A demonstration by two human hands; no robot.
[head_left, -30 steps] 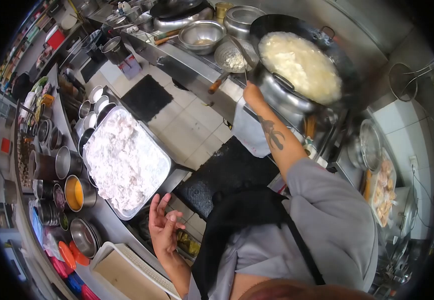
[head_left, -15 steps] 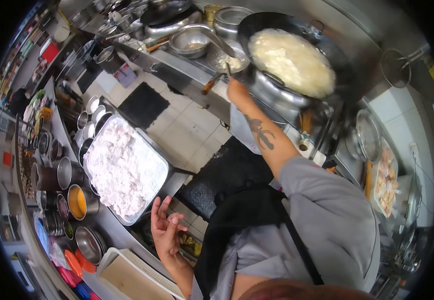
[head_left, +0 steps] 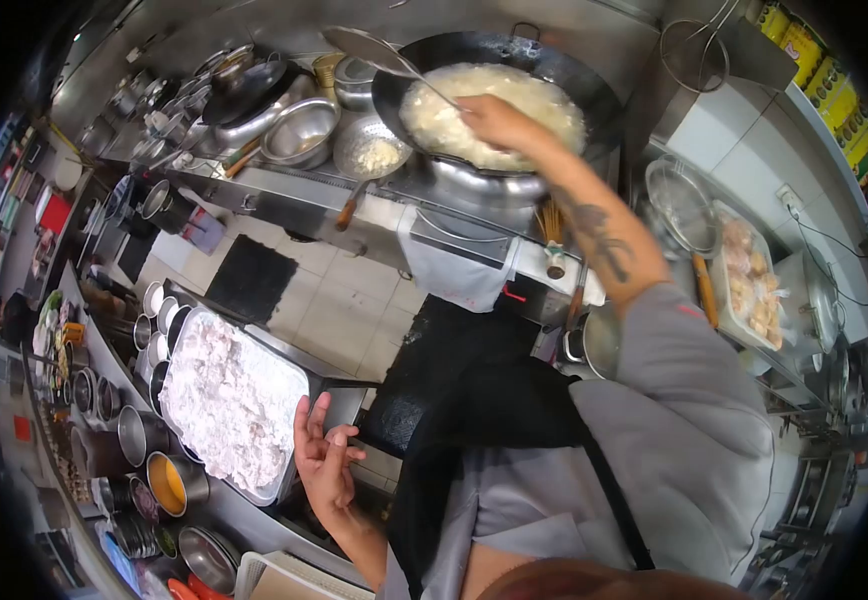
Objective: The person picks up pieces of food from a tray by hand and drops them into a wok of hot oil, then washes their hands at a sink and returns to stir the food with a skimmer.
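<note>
My right hand (head_left: 489, 118) is out over the wok (head_left: 554, 75), fingers closed around the handle of a long ladle (head_left: 369, 45). The handle runs up and left from my grip, and the ladle's bowl hangs in the air past the wok's left rim, clear of the food. The wok sits on the stove at the far side of the cooking line and is filled with pale, foaming contents (head_left: 454, 115).

My left hand (head_left: 322, 455) is low and idle, fingers spread loosely and holding nothing. It hovers just beside the near right corner of the big metal tray (head_left: 289, 470), which rests on the worktop along my left and is heaped with white floured pieces (head_left: 224, 395). I cannot tell whether my fingertips touch the tray's rim.

Left of the wok, a round strainer (head_left: 372, 155) with a wooden handle lies on the stove ledge holding a little white batter, and an empty steel bowl (head_left: 301, 130) stands just beside it. Round steel pots (head_left: 139, 435) line the tray's far edge, one holding an orange sauce (head_left: 167, 483). To the right of the stove, a second tray (head_left: 749, 275) carries pale fried pieces, with a wire skimmer (head_left: 682, 205) just beside it.
</note>
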